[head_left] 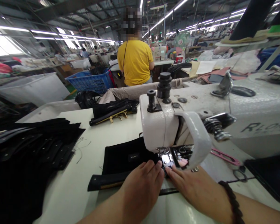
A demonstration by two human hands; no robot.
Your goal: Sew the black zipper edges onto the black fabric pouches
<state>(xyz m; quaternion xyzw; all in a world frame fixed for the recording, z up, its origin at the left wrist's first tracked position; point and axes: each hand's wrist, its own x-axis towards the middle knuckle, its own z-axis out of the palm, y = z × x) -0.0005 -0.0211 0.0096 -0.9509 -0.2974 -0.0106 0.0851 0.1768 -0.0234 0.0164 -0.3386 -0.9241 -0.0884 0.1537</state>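
A white sewing machine (pixel 200 118) stands on the pale table (pixel 67 193), its needle area (pixel 168 157) just beyond my fingertips. A black fabric piece (pixel 123 158) with a small label and a zipper edge lies under the machine head. My left hand (pixel 142 186) rests flat on this piece, fingers stretched toward the needle. My right hand (pixel 193 186) lies flat beside it, fingers pointing at the presser foot, a dark bead bracelet (pixel 233 202) on its wrist.
A stack of black cut pieces (pixel 32 149) covers the table's left. Black zipper parts with gold pulls (pixel 114 113) lie behind. Pink thread snips (pixel 224 155) sit at the right. A person in a yellow shirt (pixel 135 62) sits ahead by a blue basket (pixel 91 81).
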